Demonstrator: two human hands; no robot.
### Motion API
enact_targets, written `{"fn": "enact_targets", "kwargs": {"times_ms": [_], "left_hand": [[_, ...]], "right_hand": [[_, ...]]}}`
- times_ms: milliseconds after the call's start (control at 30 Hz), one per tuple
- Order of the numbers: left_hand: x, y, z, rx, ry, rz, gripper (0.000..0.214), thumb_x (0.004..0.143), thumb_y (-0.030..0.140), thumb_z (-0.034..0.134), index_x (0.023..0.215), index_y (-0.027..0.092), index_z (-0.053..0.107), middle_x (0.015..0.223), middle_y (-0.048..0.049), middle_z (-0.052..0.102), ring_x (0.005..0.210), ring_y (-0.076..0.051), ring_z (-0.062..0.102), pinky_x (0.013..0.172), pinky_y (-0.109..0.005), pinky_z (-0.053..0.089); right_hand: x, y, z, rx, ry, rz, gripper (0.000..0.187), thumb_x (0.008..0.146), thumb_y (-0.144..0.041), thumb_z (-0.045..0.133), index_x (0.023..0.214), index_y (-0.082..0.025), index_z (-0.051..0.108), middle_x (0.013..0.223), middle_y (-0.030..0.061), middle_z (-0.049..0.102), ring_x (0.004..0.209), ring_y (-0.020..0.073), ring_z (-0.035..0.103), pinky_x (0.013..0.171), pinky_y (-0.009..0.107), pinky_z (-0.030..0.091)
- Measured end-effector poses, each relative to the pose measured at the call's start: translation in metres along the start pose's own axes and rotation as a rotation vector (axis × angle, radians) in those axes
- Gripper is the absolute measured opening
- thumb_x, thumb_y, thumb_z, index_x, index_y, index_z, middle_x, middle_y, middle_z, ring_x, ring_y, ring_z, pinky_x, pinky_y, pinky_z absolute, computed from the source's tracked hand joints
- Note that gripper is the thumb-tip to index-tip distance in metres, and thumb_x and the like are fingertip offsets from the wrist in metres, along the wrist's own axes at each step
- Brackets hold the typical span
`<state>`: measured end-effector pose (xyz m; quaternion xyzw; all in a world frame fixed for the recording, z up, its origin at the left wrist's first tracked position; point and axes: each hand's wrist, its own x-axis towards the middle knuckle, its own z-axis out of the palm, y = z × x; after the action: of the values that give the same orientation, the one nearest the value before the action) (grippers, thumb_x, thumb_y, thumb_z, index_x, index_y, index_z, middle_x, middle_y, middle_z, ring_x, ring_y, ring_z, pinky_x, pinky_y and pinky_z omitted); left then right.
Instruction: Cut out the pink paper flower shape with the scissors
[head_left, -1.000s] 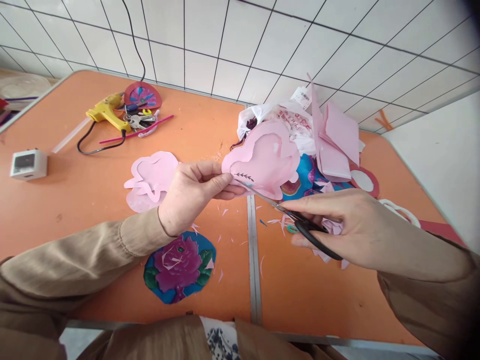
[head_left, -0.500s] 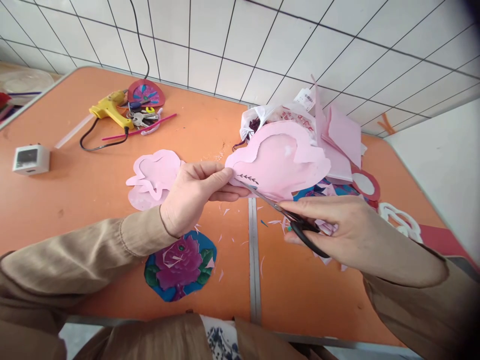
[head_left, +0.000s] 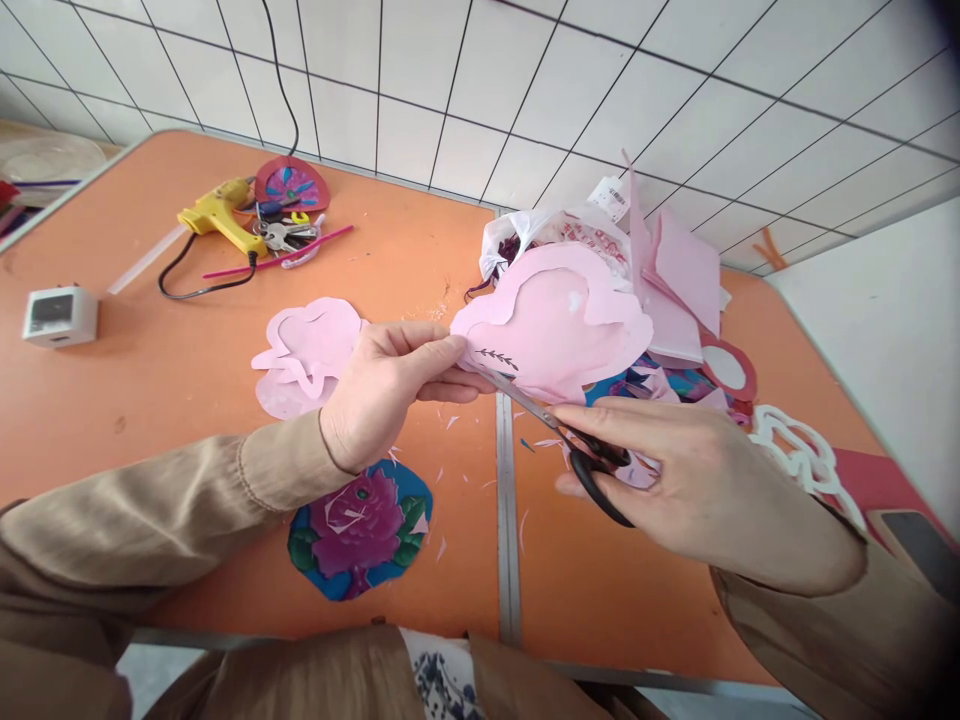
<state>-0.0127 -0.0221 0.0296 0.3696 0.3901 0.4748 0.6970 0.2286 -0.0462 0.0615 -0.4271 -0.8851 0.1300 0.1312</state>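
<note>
My left hand (head_left: 405,375) pinches the left edge of a pink paper cutout (head_left: 551,335) with a wavy outline, held above the table. A small dark leafy sprig is printed near its lower left. In my right hand (head_left: 675,470) is a pair of black-handled scissors (head_left: 596,480), fingers through the loops. Their blades point left and lie along the cutout's lower left edge, close to my left fingertips. How far the blades are parted is hard to see. Another pink paper cutout (head_left: 319,340) lies on the table left of my left hand.
On the orange table (head_left: 187,400) lie a yellow glue gun (head_left: 225,220), keys (head_left: 281,237), a white charger (head_left: 60,316) and a rose-patterned piece (head_left: 364,535). Folded pink paper (head_left: 679,290) and a white plastic bag (head_left: 540,235) stand by the wall. A phone (head_left: 919,550) lies far right.
My right hand and the scissors have shifted slightly left and down, and the blades reach along the cutout's edge. The cutout's right side has moved a little left. My left hand stays put.
</note>
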Motion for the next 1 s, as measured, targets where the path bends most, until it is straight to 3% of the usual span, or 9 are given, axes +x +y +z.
{"fn": "enact_targets", "kwargs": {"times_ms": [367, 667, 1000], "left_hand": [[-0.001, -0.002, -0.001, 0.034, 0.019, 0.015, 0.022, 0.081, 0.036, 0.073, 0.077, 0.014, 0.078, 0.086, -0.0101, 0.080, 0.083, -0.024, 0.077, 0.076, -0.031, 0.062], [0.000, -0.001, -0.002, 0.052, 0.015, 0.023, 0.024, 0.081, 0.038, 0.073, 0.076, 0.014, 0.076, 0.084, -0.0099, 0.080, 0.084, -0.025, 0.078, 0.072, -0.028, 0.062], [0.000, 0.001, 0.000, 0.067, 0.027, 0.026, 0.026, 0.079, 0.039, 0.075, 0.076, 0.014, 0.077, 0.084, -0.0107, 0.080, 0.084, -0.026, 0.078, 0.072, -0.030, 0.063]], "right_hand": [[-0.002, -0.002, 0.009, -0.061, 0.068, -0.073, 0.030, 0.087, -0.013, 0.055, 0.113, -0.015, 0.070, 0.066, -0.0005, 0.057, 0.054, 0.0143, 0.052, 0.050, 0.028, 0.044], [-0.004, -0.001, 0.015, -0.018, 0.111, -0.070, 0.027, 0.088, -0.015, 0.056, 0.111, -0.017, 0.070, 0.066, -0.0009, 0.058, 0.054, 0.0135, 0.054, 0.050, 0.025, 0.045], [-0.006, -0.004, 0.008, -0.035, 0.098, -0.073, 0.035, 0.087, -0.012, 0.055, 0.118, -0.020, 0.069, 0.067, -0.0012, 0.060, 0.053, 0.0134, 0.056, 0.051, 0.025, 0.047]]}}
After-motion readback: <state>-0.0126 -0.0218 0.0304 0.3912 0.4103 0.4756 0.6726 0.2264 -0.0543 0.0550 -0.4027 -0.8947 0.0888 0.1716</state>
